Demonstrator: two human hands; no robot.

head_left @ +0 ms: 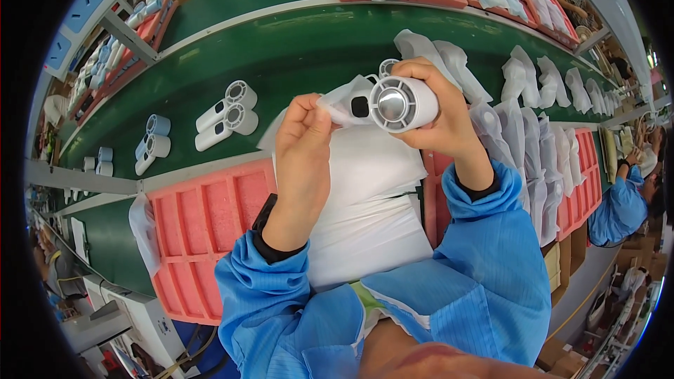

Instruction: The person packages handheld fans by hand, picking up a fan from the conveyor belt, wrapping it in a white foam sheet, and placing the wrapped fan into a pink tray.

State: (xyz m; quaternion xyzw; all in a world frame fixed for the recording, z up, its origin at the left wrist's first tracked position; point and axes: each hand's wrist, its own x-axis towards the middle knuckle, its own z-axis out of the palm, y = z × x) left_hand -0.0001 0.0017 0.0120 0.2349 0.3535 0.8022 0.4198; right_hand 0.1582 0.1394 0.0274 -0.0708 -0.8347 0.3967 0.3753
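Note:
My right hand is wrapped round the round head of a white handheld fan, whose grille and silvery hub face up. Its handle, with a small dark window, points left into a thin whitish translucent bag. My left hand pinches that bag near the end of the handle. Just behind the fan, a second round grille shows in part; the rest is hidden. Under my hands lies a stack of flat white bags.
Unwrapped fans lie in pairs on the green conveyor belt at left. Bagged fans lie on it at right. A pink divided tray is left of the bags; another tray holds bagged fans. A co-worker is at far right.

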